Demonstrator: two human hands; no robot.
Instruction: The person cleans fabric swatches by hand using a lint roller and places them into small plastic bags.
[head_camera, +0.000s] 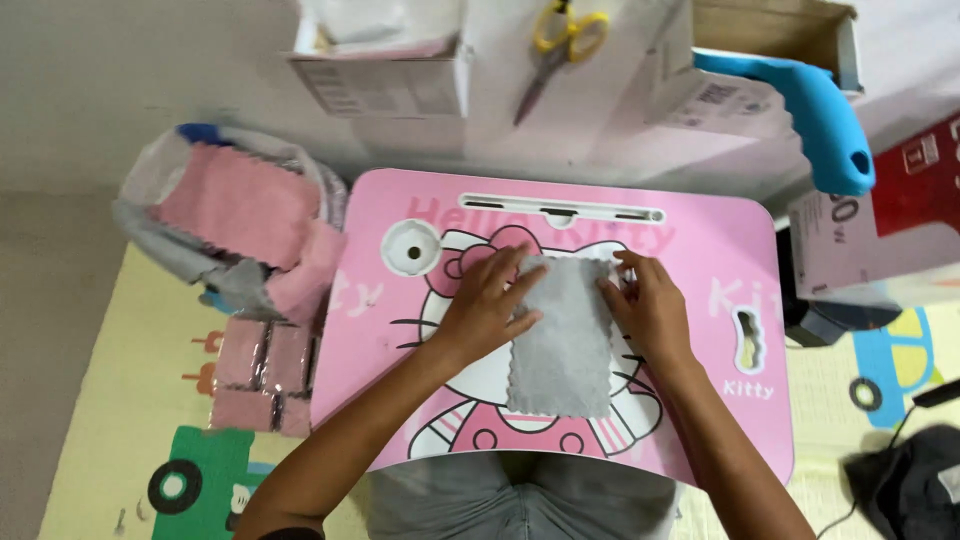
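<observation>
White carton (385, 85) with a barcode label, top left of centre; open brown-and-white carton (760, 50) top right, label on its white flap; red-and-white box (880, 220) at right edge; clear plastic bag (235, 215) of pink cloths, left.

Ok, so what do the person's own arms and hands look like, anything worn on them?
Both forearms are bare to the frame's edge: no sleeves visible. The left hand and right hand show no gloves, rings, watch or bracelets. The fingers are uncovered. Grey trousers show below the arms.

Soft even light, slight blur
</observation>
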